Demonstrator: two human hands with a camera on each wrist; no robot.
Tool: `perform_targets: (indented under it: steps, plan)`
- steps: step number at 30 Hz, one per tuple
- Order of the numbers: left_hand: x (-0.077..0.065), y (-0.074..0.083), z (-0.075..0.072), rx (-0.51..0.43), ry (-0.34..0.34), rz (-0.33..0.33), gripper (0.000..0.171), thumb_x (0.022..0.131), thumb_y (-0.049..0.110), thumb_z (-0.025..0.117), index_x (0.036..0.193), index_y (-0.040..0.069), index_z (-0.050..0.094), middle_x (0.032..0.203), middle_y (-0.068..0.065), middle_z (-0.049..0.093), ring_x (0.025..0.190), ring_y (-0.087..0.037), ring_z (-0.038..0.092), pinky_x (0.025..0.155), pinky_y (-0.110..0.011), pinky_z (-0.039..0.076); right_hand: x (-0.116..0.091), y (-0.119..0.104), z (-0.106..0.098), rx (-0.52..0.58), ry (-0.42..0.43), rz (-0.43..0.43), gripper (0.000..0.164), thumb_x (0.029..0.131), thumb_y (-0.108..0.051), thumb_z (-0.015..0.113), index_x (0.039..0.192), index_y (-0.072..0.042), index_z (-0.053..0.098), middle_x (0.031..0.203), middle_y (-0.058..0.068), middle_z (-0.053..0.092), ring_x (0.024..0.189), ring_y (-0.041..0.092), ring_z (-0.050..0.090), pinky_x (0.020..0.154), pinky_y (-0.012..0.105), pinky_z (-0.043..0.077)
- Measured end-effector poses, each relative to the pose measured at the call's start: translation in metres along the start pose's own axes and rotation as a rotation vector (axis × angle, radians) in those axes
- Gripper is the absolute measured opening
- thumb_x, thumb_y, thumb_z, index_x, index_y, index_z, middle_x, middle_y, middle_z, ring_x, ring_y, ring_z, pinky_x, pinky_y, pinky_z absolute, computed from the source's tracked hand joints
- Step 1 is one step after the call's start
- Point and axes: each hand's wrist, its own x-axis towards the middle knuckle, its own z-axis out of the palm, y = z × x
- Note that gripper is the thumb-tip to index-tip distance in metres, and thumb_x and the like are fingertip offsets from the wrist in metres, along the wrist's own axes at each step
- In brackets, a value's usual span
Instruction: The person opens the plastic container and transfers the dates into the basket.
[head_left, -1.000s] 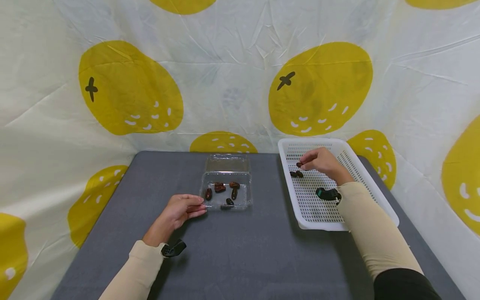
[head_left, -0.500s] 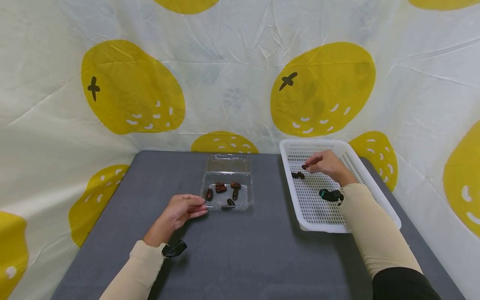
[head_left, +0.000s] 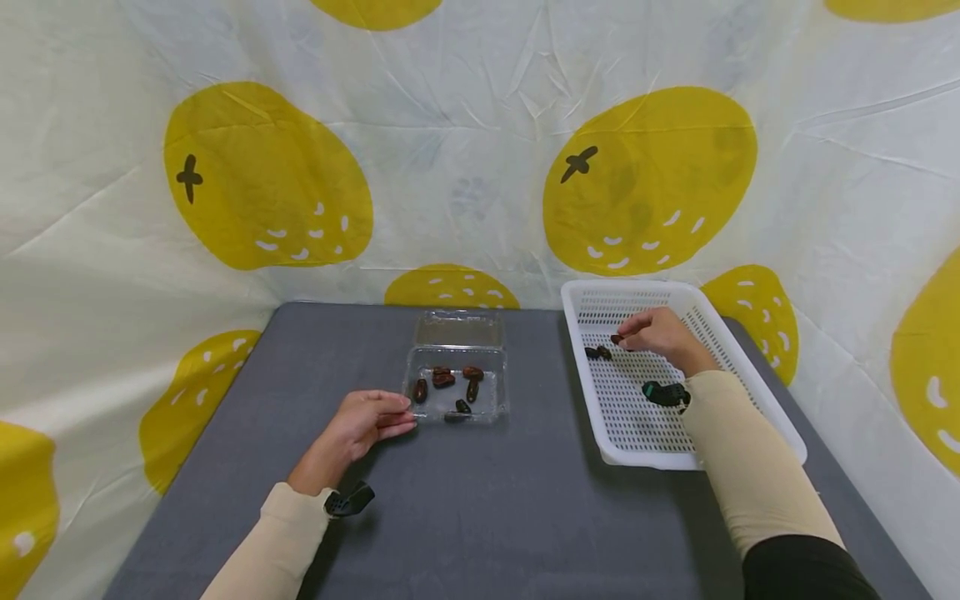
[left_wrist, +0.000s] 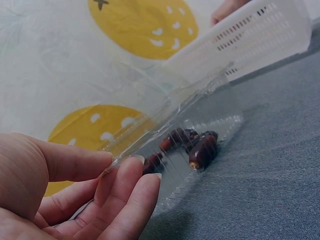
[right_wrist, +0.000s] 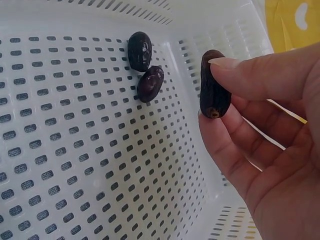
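Note:
In the head view my left hand (head_left: pixel 367 423) pinches the near left rim of a clear plastic clamshell box (head_left: pixel 491 400), its lid raised at the back. Several brown dates (head_left: pixel 421 390) lie inside, two darker ones near the front wall. The left wrist view shows thumb and fingers on the box edge (left_wrist: pixel 180 107). My right hand (head_left: pixel 663 340) is over a white perforated basket (head_left: pixel 622 450), pinching a dark brown date (right_wrist: pixel 214 92) between thumb and fingers. Two more dark dates (right_wrist: pixel 139 51) sit close together on the basket floor.
A grey cloth-covered table (head_left: pixel 487 517) carries the box and, to its right, the basket. A white curtain (head_left: pixel 457 192) printed with yellow fruit hangs right behind the table's back edge. Each wrist wears a black device (head_left: pixel 349 500).
My right hand has drifted slightly right and toward me inside the basket, still pinching the date. My left hand stays on the box rim. The whole view has shifted a little.

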Motion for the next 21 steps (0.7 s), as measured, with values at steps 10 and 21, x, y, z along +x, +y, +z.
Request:
perform_targets:
  steps: [10,21]
  plan:
    - [0.0,0.0,-0.001,0.013,-0.003,0.009,0.029,0.098,-0.005,0.065,0.123,-0.019,0.061,0.091,-0.011,0.077,0.079,-0.018,0.076,0.083,-0.041,0.069,0.001,0.004,0.0,-0.015,0.013,0.031,0.035,0.094,-0.015,0.075,0.124,0.002,0.072,0.124,0.023,0.073,0.109,0.035,0.066,0.108,0.057,0.056]
    - [0.0,-0.003,-0.002,0.006,0.004,0.008,0.021,0.096,-0.006,0.067,0.115,-0.015,0.067,0.087,-0.01,0.076,0.077,-0.018,0.076,0.081,-0.04,0.069,0.004,0.017,0.002,-0.026,0.02,0.073,0.037,0.093,-0.019,0.076,0.125,-0.001,0.072,0.127,0.022,0.071,0.107,0.033,0.065,0.101,0.047,0.06]
